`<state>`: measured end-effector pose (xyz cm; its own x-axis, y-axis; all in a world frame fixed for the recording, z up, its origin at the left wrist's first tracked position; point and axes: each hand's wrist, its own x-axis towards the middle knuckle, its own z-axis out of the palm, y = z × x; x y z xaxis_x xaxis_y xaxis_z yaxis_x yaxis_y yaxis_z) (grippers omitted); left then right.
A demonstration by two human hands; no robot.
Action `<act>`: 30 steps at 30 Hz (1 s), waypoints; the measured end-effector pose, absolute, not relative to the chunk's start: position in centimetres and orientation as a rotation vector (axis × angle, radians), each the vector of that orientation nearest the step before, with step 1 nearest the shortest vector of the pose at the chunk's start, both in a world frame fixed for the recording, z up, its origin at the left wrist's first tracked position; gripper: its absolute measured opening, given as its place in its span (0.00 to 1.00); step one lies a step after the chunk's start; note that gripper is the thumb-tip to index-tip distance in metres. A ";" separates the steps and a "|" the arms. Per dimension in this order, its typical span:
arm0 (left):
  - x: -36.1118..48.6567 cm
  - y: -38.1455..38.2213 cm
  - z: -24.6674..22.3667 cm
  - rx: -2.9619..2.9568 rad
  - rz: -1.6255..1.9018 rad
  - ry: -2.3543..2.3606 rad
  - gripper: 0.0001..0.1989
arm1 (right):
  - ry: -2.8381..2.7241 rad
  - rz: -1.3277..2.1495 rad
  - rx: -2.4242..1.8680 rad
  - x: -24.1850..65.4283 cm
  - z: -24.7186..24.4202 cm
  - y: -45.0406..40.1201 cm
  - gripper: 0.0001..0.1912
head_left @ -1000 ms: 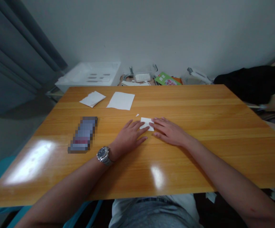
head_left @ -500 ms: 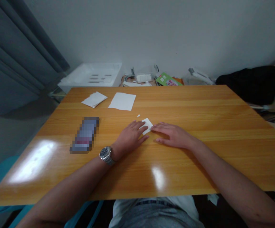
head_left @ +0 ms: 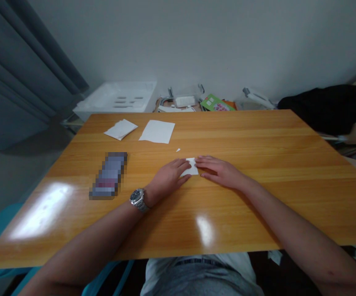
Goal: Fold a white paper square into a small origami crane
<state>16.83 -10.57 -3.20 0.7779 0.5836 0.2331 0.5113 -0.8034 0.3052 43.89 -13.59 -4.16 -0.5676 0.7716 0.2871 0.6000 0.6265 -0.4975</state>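
A small white piece of paper (head_left: 193, 167) lies flat on the wooden table (head_left: 242, 218), between my two hands. My left hand (head_left: 172, 174) rests over its left side with the fingers stretched out, hiding part of it. From the other side, the fingertips of my right hand (head_left: 217, 169) touch its right edge; those fingers are extended too, thumb apart. A tiny white paper scrap (head_left: 178, 150) sits just beyond my left hand.
Toward the back left lie a white square sheet (head_left: 157, 131) and a small stack of papers (head_left: 121, 129). A blurred-out phone (head_left: 109, 174) is left of my left hand. Behind the table stand a white plastic tray (head_left: 104, 96) and a green booklet (head_left: 216, 102).
The small paper has turned, so its edges now run roughly square to me instead of cornerwise. My right fingers have shifted slightly up along its right side; my left hand stays over it.
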 end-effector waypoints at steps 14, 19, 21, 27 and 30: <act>17.2 -11.0 -2.7 2.645 0.458 0.855 0.16 | -2.286 0.478 -1.064 43.5 -4.3 -13.7 0.17; 17.3 -11.1 -2.8 2.635 0.493 0.866 0.18 | -2.309 0.448 -1.038 43.5 -4.3 -13.6 0.16; 17.2 -11.0 -3.0 2.652 0.503 0.852 0.18 | -2.298 0.434 -1.038 43.5 -4.4 -13.5 0.12; 17.1 -10.7 -3.7 2.748 0.553 0.693 0.19 | -2.245 0.456 -1.078 43.5 -4.2 -13.4 0.09; 17.1 -10.5 -3.8 2.787 0.563 0.639 0.21 | -2.201 0.505 -1.095 43.5 -3.9 -13.5 0.08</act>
